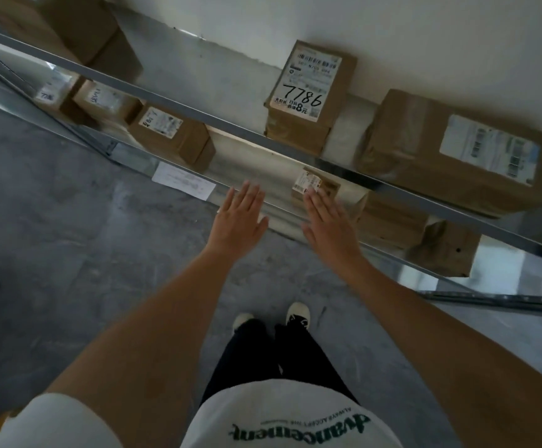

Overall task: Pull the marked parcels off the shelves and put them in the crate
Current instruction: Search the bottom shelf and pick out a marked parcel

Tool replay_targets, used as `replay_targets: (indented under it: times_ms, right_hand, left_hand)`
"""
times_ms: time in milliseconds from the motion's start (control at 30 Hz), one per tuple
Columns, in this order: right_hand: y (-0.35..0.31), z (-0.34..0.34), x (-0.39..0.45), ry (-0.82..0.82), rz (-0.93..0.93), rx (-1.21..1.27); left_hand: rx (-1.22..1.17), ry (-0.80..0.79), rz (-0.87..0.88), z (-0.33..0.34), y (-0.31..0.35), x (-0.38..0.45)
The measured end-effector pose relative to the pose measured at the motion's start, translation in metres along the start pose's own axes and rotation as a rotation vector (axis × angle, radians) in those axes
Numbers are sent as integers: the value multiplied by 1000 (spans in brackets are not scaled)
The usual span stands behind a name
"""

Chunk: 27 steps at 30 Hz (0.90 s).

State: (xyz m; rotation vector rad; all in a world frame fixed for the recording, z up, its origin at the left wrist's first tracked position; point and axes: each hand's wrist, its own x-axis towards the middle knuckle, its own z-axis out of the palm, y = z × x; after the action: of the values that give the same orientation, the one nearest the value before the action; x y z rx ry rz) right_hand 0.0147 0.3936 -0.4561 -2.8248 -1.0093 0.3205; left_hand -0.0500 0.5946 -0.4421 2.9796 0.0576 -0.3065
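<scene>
Parcels of brown cardboard sit on two metal shelf levels against a white wall. On the upper shelf (217,119), a box (308,92) hand-marked 7786 stands beside a larger wrapped parcel (463,156). On the lower shelf, a small labelled parcel (319,189) sits just behind the front rail. Both arms reach forward. Left hand (240,218) hovers over the rail, fingers straight and together, holding nothing. Right hand (326,221) extends flat, its fingertips (311,197) at the small parcel's near edge; whether they touch cannot be told. A paper sheet (183,181) lies at the rail to the left.
</scene>
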Motion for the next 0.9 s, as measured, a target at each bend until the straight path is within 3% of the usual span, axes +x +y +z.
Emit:
replay_targets:
  times_ms: [233, 400, 500, 600, 767, 900]
  right_hand:
    - [10, 68, 22, -96, 187, 113]
    - [22, 122, 56, -66, 368, 215]
    - [37, 158, 80, -3, 589, 396]
    - [47, 183, 98, 71, 881, 712]
    - [72, 190, 121, 164, 1085, 1055]
    - [90, 189, 136, 172, 1203, 1229]
  left_hand:
    - [47, -233, 104, 63, -36, 45]
    - [63, -236, 223, 121, -53, 94]
    - [-86, -231, 133, 157, -52, 128]
    - [-413, -285, -68, 191, -38, 146]
    - [-948, -338, -440, 207, -17, 191]
    - [-1040, -386, -467, 209, -15, 228]
